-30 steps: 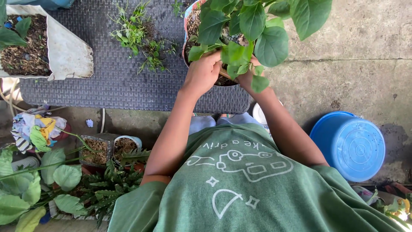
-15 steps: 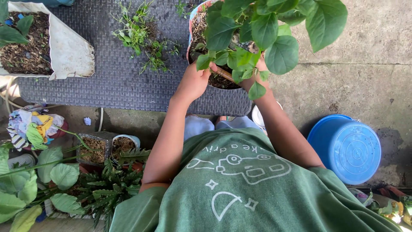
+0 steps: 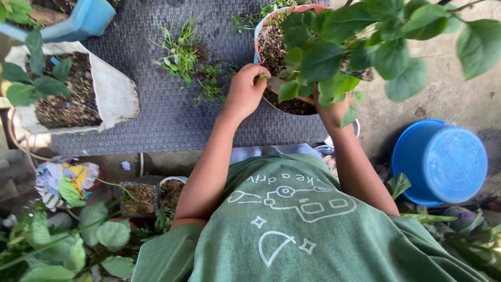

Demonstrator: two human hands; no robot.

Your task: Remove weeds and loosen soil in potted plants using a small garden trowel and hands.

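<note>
A round pot (image 3: 258, 39) of dark soil stands on a grey woven mat (image 3: 156, 112), holding a plant with broad green leaves (image 3: 344, 49). My left hand (image 3: 245, 91) is at the pot's near rim with fingers pinched together on a small green weed (image 3: 264, 78) by the soil. My right hand (image 3: 334, 109) is under the leaves at the pot's near right side, mostly hidden; I cannot tell what it grips. A heap of pulled weeds (image 3: 193, 62) lies on the mat left of the pot.
A white grow bag (image 3: 117, 91) with soil and seedlings sits at the left, a light blue planter (image 3: 86, 21) behind it. An upturned blue bucket (image 3: 441, 162) stands on concrete at the right. Small pots (image 3: 141, 198), leafy plants and crumpled cloth (image 3: 65, 180) crowd the lower left.
The view has shifted so the pot and mat sit lower and further right. My left hand has moved up to the pot's rim and pinched a small weed there.
</note>
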